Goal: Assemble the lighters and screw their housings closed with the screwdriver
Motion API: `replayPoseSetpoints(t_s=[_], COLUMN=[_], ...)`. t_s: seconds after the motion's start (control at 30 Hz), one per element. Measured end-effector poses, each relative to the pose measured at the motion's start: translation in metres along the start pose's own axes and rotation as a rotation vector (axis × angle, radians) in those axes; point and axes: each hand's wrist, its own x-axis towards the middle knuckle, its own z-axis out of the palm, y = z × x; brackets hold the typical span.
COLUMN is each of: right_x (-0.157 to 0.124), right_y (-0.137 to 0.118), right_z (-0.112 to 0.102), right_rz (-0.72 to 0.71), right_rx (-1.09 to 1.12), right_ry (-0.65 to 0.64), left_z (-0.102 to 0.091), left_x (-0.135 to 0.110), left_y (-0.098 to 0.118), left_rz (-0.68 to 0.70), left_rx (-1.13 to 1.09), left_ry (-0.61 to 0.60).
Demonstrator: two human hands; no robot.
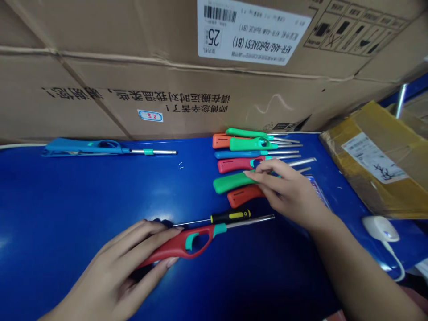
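My left hand [133, 258] is closed around the handle of a red lighter [167, 246], its metal tube pointing right. Just behind it lies a screwdriver [230, 216] with a black and yellow handle, its shaft running toward my left fingers. My right hand [284, 187] pinches a green lighter [229, 182] near its trigger; that part is hidden by the fingers. Beside this one lie an orange lighter [245, 195], a red lighter [234, 165], a blue lighter [237, 154] and more green and orange ones in a row. A blue lighter [80, 146] with its casing partly apart lies far left.
A large cardboard box [167, 76] stands along the back edge of the blue table [83, 196]. At the right is a taped carton [384, 156], with a white device [381, 228] and its cable in front. Two tiny pins [181, 165] lie mid-table.
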Motion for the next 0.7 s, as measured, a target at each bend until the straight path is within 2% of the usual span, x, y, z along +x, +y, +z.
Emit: replayPoseSetpoints(t_s=[0.13, 0.27, 0.33, 0.4, 0.5, 0.7], right_x=[0.0, 0.001, 0.003, 0.006, 0.007, 0.005], right_y=[-0.012, -0.017, -0.016, -0.015, -0.012, -0.01], right_z=[0.005, 0.007, 0.006, 0.004, 0.008, 0.022], right_rz=[-0.072, 0.008, 0.034, 0.041, 0.085, 0.276], right_rx=[-0.043, 0.074, 0.141, 0.183, 0.228, 0.25], right_ry=[-0.063, -0.22, -0.256, -0.242, -0.153, -0.122], left_z=[-0.004, -0.004, -0.003, -0.002, -0.002, -0.004], left_x=[0.003, 0.003, 0.002, 0.001, 0.001, 0.004], left_y=[0.0, 0.0, 0.001, 0.001, 0.002, 0.003], left_rz=[0.055, 0.042, 0.034, 0.033, 0.037, 0.047], left_rx=[0.009, -0.024, -0.042, -0.054, -0.054, -0.013], left_ry=[-0.069, -0.06, -0.058, -0.071, -0.071, -0.075])
